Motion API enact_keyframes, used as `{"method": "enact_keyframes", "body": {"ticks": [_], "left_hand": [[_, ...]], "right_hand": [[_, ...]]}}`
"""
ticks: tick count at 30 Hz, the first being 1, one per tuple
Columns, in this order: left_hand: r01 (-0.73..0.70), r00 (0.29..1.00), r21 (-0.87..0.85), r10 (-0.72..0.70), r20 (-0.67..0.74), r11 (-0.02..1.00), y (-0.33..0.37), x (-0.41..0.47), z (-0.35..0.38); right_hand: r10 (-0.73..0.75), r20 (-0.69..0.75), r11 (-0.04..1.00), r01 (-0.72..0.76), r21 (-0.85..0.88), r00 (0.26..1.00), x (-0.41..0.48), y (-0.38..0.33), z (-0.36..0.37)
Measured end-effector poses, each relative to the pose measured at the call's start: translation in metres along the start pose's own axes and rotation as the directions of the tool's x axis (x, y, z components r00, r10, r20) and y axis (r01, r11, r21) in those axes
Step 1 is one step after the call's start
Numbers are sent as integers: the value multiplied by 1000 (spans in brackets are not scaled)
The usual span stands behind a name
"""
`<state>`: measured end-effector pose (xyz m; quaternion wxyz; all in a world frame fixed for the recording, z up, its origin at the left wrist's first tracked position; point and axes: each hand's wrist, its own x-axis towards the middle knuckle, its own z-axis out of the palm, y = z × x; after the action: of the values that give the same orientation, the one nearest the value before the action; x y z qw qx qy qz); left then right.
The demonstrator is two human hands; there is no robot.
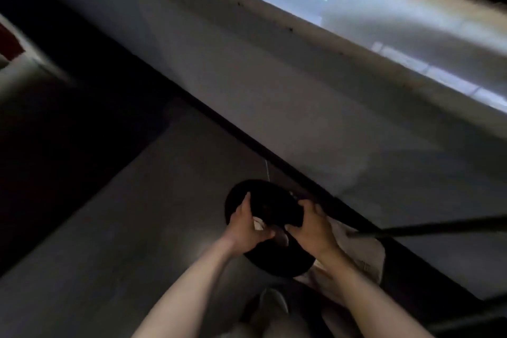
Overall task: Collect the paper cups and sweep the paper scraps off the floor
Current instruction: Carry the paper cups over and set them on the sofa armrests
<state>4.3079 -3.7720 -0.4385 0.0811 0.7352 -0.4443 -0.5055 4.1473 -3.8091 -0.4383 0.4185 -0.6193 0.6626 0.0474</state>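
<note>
Black bag (270,202) held in both hands, low middle.
Left hand (247,226) and right hand (311,229) each grip its rim; it looks soft and light, best held by the edge.

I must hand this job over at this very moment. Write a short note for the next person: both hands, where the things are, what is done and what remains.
Hands: the left hand grips the left edge of the black bag; the right hand grips its right edge. It looks like a bag, but the picture is dark and blurred.
Things: a pale piece, perhaps paper, shows between the hands. A long dark rod, maybe a broom handle, crosses on the right; neither hand holds it. No paper cups can be made out.
Done: cannot tell.
Left: probably to find the cups and sweep the scraps.
</note>
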Motion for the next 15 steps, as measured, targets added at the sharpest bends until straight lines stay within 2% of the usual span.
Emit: {"method": "enact_keyframes", "body": {"ticks": [4, 9, 12, 15], "left_hand": [[-17, 1000, 36, 17, -19, 999, 46, -35, -41], [-83, 996, 242, 85, 3, 967, 145, -117, -120], [-167, 985, 361, 173, 16, 918, 206, -164, -165], [-261, 959, 500, 281, 37, 826, 265, -205, -206]], "right_hand": [[-25, 7, 999, 25, 30, 1000, -34, -34, -55], [-132, -13, 989, 131, -63, 991, -104, -99, -162], [-178, -68, 982, 172, -85, 982, -149, -136, -231], [-225, -157, 972, 212, -98, 962, -190, -168, -295]]}}
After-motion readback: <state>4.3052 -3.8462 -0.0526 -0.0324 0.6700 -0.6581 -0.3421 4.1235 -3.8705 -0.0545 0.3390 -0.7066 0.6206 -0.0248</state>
